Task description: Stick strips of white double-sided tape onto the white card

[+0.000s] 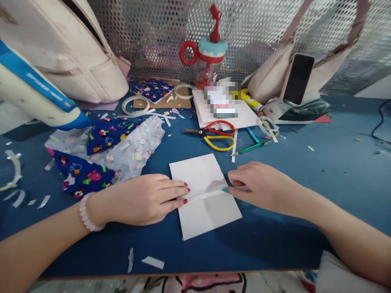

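Two white card panels lie side by side on the blue table, the far panel above the near panel. A narrow white strip runs across the line where they meet. My left hand lies flat with its fingers stretched out, the red-nailed fingertips resting on the left edge of the panels. At the right edge is my right hand, fingers curled and the green-nailed thumb on the end of the strip. A whitish bit shows between its thumb and forefinger.
Patterned fabric pieces lie at the left. Beyond the panels are red-and-yellow-handled scissors, a green craft knife, tape rolls, a blurred phone on white card, and a drinking cup. Bags stand at the back.
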The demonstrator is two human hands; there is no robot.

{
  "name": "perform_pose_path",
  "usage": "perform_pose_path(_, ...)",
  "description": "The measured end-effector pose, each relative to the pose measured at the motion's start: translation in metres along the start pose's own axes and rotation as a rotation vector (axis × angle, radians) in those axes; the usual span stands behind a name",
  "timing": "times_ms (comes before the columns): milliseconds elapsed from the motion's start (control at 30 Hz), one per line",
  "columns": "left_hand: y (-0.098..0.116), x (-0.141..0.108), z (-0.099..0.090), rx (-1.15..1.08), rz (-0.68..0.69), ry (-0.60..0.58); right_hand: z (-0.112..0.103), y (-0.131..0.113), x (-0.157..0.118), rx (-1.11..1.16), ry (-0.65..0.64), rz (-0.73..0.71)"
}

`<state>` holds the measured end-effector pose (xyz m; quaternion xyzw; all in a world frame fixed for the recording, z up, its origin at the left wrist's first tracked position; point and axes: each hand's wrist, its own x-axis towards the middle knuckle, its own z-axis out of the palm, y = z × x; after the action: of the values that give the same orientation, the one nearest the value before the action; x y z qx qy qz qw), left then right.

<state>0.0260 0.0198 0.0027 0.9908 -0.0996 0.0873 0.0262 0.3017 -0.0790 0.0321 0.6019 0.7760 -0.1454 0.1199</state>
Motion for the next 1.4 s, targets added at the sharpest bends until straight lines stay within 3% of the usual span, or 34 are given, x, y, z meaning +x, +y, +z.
perform_pose_path(767, 0.006, -0.004, 0.006, -0.014, -0.011, -0.039, 0.010, 0.014, 0.016, -0.041, 0.043, -0.058)
perform_pose_path(1200, -0.008, -0.007, 0.008, -0.137, 0.004, 0.032, -0.017, 0.028, -0.013, 0.283, -0.058, -0.060)
perform_pose_path(1400, 0.002, 0.000, 0.013, -0.091, -0.119, 0.028, -0.016, 0.022, -0.012, 0.248, 0.020, -0.077)
